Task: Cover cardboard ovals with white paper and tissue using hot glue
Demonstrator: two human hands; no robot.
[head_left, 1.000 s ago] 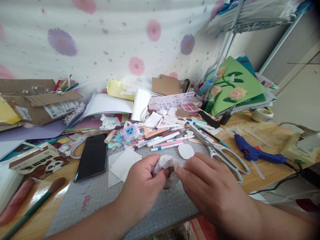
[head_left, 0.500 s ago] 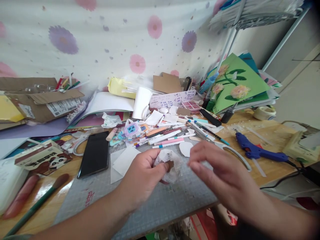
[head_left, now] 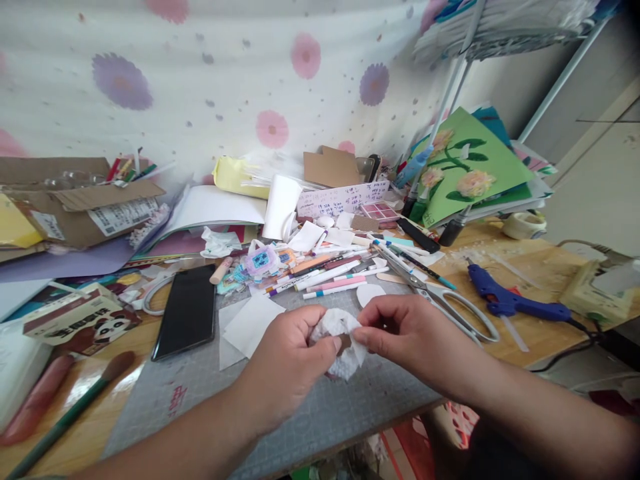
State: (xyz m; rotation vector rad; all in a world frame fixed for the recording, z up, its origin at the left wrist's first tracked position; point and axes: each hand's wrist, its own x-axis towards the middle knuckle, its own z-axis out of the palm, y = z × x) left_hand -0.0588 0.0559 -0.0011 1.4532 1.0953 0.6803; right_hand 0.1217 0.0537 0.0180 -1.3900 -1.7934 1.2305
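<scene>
Over the grey cutting mat (head_left: 200,427), my left hand (head_left: 295,353) grips a crumpled white tissue (head_left: 347,363) from its left side, thumb on top. A small brown piece (head_left: 345,343) shows in the tissue's middle; it looks like cardboard, partly covered. My right hand (head_left: 410,333) pinches the tissue's right edge between thumb and fingers. White paper sheets (head_left: 253,325) lie left of my left hand. A white paper oval (head_left: 370,293) and scissors (head_left: 465,310) lie just beyond my right hand.
Pens and markers (head_left: 330,270) are heaped behind the hands. A black phone (head_left: 185,313) and a brush (head_left: 85,400) lie left. On the right rests a blue glue gun (head_left: 515,297) with its cable. A cardboard box (head_left: 100,207) stands back left, a green flower picture (head_left: 470,167) back right.
My right hand has moved left from beside the tissue and now pinches its edge. The tissue is pulled up more around the brown piece. My left hand keeps its grip.
</scene>
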